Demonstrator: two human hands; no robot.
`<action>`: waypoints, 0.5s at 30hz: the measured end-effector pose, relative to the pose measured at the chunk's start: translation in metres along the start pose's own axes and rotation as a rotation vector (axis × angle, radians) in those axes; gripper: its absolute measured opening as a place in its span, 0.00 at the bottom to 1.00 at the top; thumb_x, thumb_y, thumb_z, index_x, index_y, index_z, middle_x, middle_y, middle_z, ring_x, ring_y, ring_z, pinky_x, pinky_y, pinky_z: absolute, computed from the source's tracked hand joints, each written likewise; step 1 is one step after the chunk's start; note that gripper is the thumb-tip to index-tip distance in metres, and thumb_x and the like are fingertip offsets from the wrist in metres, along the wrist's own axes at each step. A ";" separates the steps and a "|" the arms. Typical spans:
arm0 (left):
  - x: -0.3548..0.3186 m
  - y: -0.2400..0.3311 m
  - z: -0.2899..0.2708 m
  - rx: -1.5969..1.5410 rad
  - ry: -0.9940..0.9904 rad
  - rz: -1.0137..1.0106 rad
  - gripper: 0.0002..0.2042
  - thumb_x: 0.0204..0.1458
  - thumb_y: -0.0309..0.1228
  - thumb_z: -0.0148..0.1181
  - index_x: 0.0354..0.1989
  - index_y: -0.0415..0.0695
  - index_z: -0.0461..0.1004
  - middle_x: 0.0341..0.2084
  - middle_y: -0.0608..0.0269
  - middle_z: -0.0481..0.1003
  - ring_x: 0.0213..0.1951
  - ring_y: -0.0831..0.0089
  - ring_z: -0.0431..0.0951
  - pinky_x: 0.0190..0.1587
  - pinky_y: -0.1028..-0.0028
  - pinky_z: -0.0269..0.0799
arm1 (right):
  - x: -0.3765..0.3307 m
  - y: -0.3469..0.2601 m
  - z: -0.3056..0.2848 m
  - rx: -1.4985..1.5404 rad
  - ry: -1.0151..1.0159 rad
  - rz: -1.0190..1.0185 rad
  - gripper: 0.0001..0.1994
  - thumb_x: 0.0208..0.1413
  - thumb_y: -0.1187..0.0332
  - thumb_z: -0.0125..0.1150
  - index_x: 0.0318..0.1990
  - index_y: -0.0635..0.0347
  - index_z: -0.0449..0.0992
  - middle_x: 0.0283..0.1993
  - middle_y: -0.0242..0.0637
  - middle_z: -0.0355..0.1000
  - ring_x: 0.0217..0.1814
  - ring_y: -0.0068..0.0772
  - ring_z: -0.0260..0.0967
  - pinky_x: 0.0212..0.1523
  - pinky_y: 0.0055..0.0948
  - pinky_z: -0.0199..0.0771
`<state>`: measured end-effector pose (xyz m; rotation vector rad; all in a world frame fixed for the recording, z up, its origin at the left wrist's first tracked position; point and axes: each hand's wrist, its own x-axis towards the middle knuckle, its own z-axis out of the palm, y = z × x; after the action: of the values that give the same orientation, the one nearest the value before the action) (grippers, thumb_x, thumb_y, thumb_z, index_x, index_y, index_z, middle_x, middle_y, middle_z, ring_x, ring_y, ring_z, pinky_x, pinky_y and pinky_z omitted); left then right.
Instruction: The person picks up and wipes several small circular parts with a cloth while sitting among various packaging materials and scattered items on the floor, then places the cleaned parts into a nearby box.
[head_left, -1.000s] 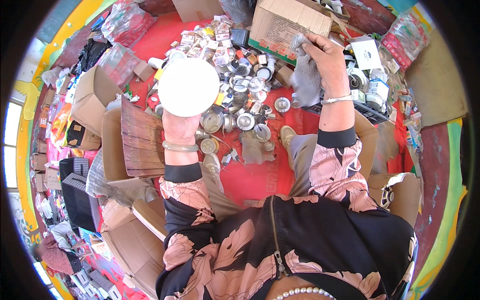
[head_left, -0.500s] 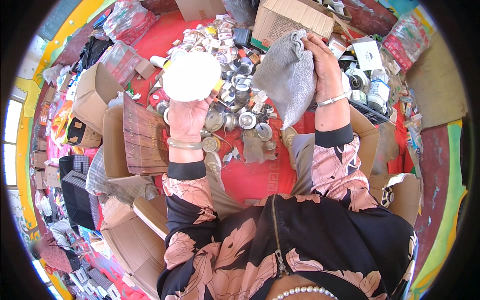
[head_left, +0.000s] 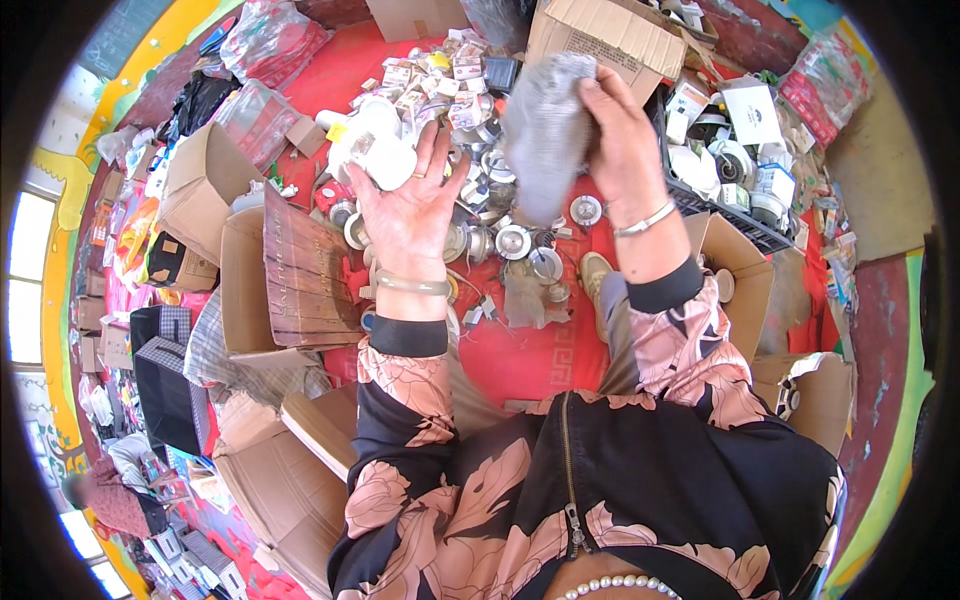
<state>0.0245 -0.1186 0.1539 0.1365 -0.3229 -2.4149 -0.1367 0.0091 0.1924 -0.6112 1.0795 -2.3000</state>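
Note:
My left hand [head_left: 408, 215] is open, palm up, with its fingers spread. Just beyond its thumb and fingertips is a white rounded lamp [head_left: 385, 160] with a yellow label, at the left side of a pile of fittings. Whether the fingertips still touch it, I cannot tell. My right hand [head_left: 622, 140] is closed on a grey cloth [head_left: 545, 135], pinched at its upper edge and hanging, smeared by motion. Below and between the hands lie round metallic light fittings [head_left: 513, 242] on a red floor covering.
Small boxes [head_left: 465, 68] pile up at the back. A black crate [head_left: 722, 217] of white fittings stands at right. Open cardboard boxes [head_left: 245, 280] flank both my sides, and another carton [head_left: 600, 40] sits at the back. A person [head_left: 120, 495] is at the far lower left.
My left hand has opened and drawn back from the white lamp, which now sits lower and away from the palm. The grey cloth has swung and moved slightly left with my right hand.

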 end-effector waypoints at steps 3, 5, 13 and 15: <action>0.007 -0.013 0.003 -0.051 0.036 -0.027 0.33 0.51 0.59 0.37 0.58 0.46 0.57 0.55 0.48 0.59 0.61 0.57 0.52 0.61 0.54 0.44 | -0.030 0.016 0.034 -0.464 -0.169 -0.346 0.15 0.53 0.69 0.53 0.49 0.58 0.65 0.45 0.37 0.68 0.48 0.33 0.65 0.44 0.25 0.66; 0.008 -0.024 0.003 0.090 0.135 0.006 0.29 0.54 0.56 0.32 0.58 0.49 0.57 0.57 0.57 0.58 0.60 0.62 0.54 0.62 0.60 0.46 | -0.038 0.034 0.052 -0.952 -0.320 -0.668 0.16 0.48 0.72 0.56 0.46 0.57 0.68 0.47 0.41 0.68 0.53 0.40 0.64 0.49 0.30 0.66; 0.000 -0.028 -0.012 0.404 0.237 0.185 0.32 0.53 0.57 0.31 0.57 0.44 0.58 0.53 0.57 0.63 0.55 0.63 0.62 0.57 0.64 0.58 | -0.031 0.093 0.037 -0.853 -0.488 -0.893 0.14 0.38 0.78 0.59 0.36 0.56 0.73 0.44 0.44 0.70 0.50 0.46 0.67 0.49 0.35 0.68; -0.002 -0.017 -0.002 0.511 0.238 0.176 0.34 0.53 0.58 0.28 0.56 0.42 0.58 0.51 0.55 0.64 0.53 0.62 0.64 0.56 0.64 0.59 | -0.041 0.091 0.032 -0.785 -0.498 -0.840 0.13 0.37 0.80 0.57 0.34 0.57 0.73 0.42 0.43 0.71 0.47 0.46 0.69 0.47 0.35 0.69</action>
<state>0.0159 -0.1057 0.1473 0.5911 -0.7987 -2.0690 -0.0622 -0.0330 0.1313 -2.1464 1.6452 -2.0058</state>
